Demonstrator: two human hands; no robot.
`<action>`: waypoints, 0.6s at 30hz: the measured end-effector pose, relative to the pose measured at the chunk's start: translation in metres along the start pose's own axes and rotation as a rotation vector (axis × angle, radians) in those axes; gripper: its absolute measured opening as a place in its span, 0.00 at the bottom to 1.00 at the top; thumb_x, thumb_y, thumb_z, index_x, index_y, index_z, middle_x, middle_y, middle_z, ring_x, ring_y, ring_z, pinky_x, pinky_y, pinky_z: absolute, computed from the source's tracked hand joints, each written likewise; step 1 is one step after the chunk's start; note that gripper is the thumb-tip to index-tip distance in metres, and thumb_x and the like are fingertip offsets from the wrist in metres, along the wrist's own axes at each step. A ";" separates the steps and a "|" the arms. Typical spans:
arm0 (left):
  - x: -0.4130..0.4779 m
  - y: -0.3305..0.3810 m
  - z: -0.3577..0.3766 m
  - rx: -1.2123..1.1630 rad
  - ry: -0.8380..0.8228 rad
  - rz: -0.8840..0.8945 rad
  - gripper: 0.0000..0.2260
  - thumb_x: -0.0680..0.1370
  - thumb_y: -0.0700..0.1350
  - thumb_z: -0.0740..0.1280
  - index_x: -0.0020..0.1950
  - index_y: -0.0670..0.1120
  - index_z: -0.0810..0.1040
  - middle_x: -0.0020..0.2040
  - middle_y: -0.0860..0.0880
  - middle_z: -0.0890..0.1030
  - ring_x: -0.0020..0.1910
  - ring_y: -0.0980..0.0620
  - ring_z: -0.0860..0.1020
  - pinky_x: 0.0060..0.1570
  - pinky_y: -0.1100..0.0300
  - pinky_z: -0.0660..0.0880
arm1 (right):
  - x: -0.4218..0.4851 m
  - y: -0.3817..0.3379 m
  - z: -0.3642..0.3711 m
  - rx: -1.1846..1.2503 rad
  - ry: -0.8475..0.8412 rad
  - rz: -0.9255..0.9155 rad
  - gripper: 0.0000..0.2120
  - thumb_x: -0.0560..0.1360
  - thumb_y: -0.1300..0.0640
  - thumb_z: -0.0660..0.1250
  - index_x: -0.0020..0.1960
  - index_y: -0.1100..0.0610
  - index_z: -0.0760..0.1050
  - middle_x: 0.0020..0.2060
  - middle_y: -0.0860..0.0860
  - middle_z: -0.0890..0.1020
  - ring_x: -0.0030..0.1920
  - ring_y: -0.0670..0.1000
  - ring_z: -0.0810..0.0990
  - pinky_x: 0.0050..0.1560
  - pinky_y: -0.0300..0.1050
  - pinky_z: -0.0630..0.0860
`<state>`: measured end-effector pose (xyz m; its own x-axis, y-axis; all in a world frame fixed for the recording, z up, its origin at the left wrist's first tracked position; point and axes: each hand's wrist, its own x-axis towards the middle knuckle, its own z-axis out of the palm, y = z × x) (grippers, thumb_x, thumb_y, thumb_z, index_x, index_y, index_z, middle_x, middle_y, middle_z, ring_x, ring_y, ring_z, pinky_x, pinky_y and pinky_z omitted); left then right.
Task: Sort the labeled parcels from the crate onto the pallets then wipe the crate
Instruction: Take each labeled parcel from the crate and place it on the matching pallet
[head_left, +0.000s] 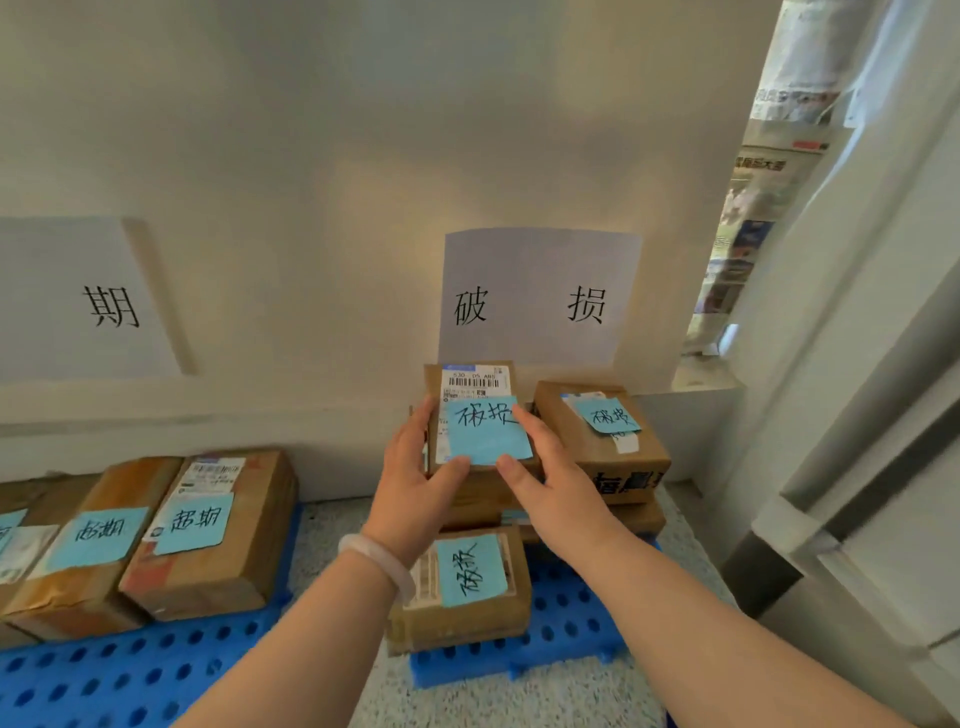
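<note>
1. Head view: I see the left hand and right hand gripping a blue-noted parcel by its side edges, thumbs at its near edge.
2. The parcel tops a stack on the right blue pallet, below a wall sign.
3. More parcels lie on the left pallet.

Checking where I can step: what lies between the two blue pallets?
Only bare speckled floor runs between the left pallet and the right pallet, per the head view.

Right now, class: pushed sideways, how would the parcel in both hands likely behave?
Probably stiff: the parcel shows flat cardboard faces. Likely light: left hand and right hand hold its edges. Might slide off the stack.
</note>
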<state>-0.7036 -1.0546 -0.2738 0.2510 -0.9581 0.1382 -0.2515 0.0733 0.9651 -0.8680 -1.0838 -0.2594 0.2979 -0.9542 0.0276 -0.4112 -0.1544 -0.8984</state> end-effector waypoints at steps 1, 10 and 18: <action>0.017 -0.001 -0.004 0.005 0.001 -0.005 0.31 0.77 0.46 0.67 0.76 0.58 0.58 0.73 0.54 0.65 0.69 0.57 0.66 0.68 0.52 0.68 | 0.015 -0.002 0.003 -0.003 0.003 0.007 0.27 0.80 0.44 0.61 0.74 0.32 0.54 0.72 0.44 0.65 0.69 0.46 0.66 0.69 0.49 0.68; 0.083 -0.044 -0.003 0.008 -0.045 -0.137 0.30 0.80 0.44 0.64 0.78 0.56 0.54 0.71 0.55 0.65 0.69 0.56 0.67 0.69 0.53 0.69 | 0.089 0.022 0.030 -0.077 -0.066 0.094 0.27 0.80 0.43 0.59 0.74 0.32 0.50 0.72 0.44 0.65 0.63 0.44 0.67 0.61 0.44 0.68; 0.085 -0.039 -0.002 0.117 0.006 -0.088 0.29 0.80 0.45 0.65 0.78 0.56 0.56 0.72 0.53 0.63 0.65 0.58 0.66 0.61 0.63 0.66 | 0.097 0.023 0.020 -0.135 -0.097 0.057 0.29 0.79 0.41 0.61 0.75 0.31 0.50 0.74 0.44 0.60 0.70 0.46 0.63 0.67 0.49 0.68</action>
<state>-0.6709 -1.1386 -0.2997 0.2827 -0.9575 0.0564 -0.3360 -0.0438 0.9408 -0.8310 -1.1746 -0.2866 0.3494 -0.9343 -0.0703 -0.5399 -0.1395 -0.8301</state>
